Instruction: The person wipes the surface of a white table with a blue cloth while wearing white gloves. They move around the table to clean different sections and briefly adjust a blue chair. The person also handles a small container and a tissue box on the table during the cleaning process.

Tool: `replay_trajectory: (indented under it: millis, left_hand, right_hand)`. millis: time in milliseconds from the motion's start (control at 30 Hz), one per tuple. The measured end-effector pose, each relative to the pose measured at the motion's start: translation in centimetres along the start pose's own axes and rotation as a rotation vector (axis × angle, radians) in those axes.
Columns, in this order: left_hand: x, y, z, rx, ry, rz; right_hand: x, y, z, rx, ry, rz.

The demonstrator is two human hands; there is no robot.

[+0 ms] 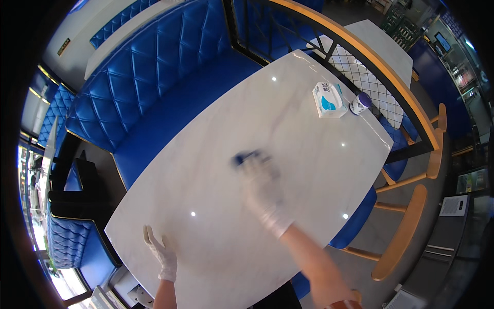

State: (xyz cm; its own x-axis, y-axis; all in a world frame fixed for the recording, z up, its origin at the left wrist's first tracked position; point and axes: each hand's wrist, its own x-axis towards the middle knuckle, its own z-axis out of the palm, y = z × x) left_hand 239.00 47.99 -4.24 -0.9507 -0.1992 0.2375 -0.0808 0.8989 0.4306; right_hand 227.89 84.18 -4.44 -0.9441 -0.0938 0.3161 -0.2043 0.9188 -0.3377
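Note:
My right hand (262,181), in a white glove, is shut on a dark blue cloth (240,158) and presses it to the middle of the glossy marble-look table (216,247). Hand and cloth are blurred, so the cloth's full shape is hard to make out. My left hand (162,251), gloved the same way, is near the table's front left edge with its fingers apart and nothing in it. Towards the far right end stand a pack of tissues (329,102), white and teal with printing, and a small purple-lidded container (359,103).
A blue tufted bench (154,69) runs along the table's left side. Behind the far end rises a black lattice partition with a wooden top rail (370,42). Wooden chairs with blue seats (401,235) stand on the right.

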Motion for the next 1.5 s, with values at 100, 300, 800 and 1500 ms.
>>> replay_trajectory:
  millis: [100, 300, 800, 1500]
  left_hand:
    - [3.1, -1.8, 3.4, -0.081, 0.071, 0.0]
    - [4.0, -0.4, 4.2, -0.02, 0.055, -0.116]
    - [4.3, -0.2, 3.4, 0.028, 0.015, -0.143]
    - [4.3, 0.7, 2.7, 0.061, -0.035, -0.202]
  right_hand:
    - [-6.5, -11.1, 0.1, 0.279, -0.28, -0.323]
    - [-5.1, 1.1, -2.0, -0.013, -0.136, -0.044]
    - [0.2, -9.8, 0.6, 0.426, -0.392, -0.469]
    - [20.0, 6.6, 5.1, -0.069, -0.082, -0.225]
